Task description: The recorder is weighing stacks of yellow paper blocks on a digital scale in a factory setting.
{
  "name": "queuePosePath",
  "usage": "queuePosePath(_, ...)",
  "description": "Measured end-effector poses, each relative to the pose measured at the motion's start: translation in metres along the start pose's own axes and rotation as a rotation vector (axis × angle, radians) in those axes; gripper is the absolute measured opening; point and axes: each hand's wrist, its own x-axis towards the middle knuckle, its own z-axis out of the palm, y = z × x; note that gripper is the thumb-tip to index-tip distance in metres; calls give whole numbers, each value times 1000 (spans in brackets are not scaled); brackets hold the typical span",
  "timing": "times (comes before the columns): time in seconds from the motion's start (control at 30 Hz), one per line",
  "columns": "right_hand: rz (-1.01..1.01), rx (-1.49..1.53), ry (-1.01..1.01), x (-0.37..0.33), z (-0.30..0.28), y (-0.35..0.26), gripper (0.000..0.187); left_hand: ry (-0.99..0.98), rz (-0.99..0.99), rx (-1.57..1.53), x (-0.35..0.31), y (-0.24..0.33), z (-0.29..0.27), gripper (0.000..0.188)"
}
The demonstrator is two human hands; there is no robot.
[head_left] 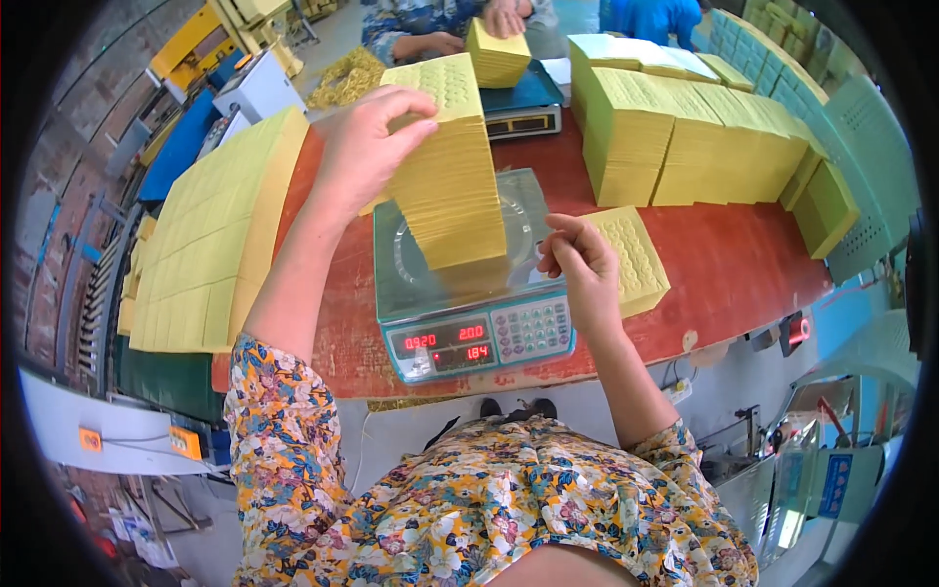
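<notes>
A tall stack of yellow embossed paper sheets (450,191) stands on the plate of a digital counting scale (474,338) with lit red figures and a keypad. My left hand (367,142) is at the stack's upper left corner, thumb and index finger apart, the fingertips at the top sheets; I see no sheet lifted between them. To the right of the scale plate is my right hand (587,259), its fingers curled in with nothing visible in them. Just beyond that hand a lower yellow paper stack (636,259) rests on the red table (714,264).
Long rows of yellow paper stacks line the table's left side (215,225) and back right (704,137). Across the table a person's hand (507,18) rests on another yellow block (499,54) on a second scale (523,112). A perforated metal panel (871,157) borders the right end.
</notes>
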Motion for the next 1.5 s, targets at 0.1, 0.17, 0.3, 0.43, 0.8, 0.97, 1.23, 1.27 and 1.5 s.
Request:
queuePosePath(0.1, 31, 5, 28, -1, -3, 2, 24, 8, -15, -23, 3, -3, 1, 14)
queuePosePath(0.17, 38, 10, 15, -1, -4, 3, 25, 28, -19, -12, 3, -1, 1, 12)
queuePosePath(0.3, 28, 33, 0, -1, -3, -2, 23, 196, 113, 111, -2, 24, 1, 9)
queuePosePath(0.43, 277, 526, -194, 10, -30, -7, 45, 151, 589, 67, -30, 74, 18, 6)
queuePosePath(0.8, 616, 137, -256, -46, -174, -14, 47, -301, 683, -27, -128, 97, 125, 6)
queuePosePath(0.97, 391, 204, 289, -33, -179, -23, 28, -39, 244, -141, -135, 84, 145, 42)
queuePosePath(1.23, 322, 299, 333, -11, -156, 9, 38, 230, -141, -318, -177, 79, 128, 34)
queuePosePath(1.27, 328, 297, 323, -12, -151, 13, 38, 237, -150, -314, -183, 77, 122, 34)
queuePosePath(1.5, 349, 259, 340, -32, -132, 25, 35, 573, -370, -240, -217, 72, 90, 27)
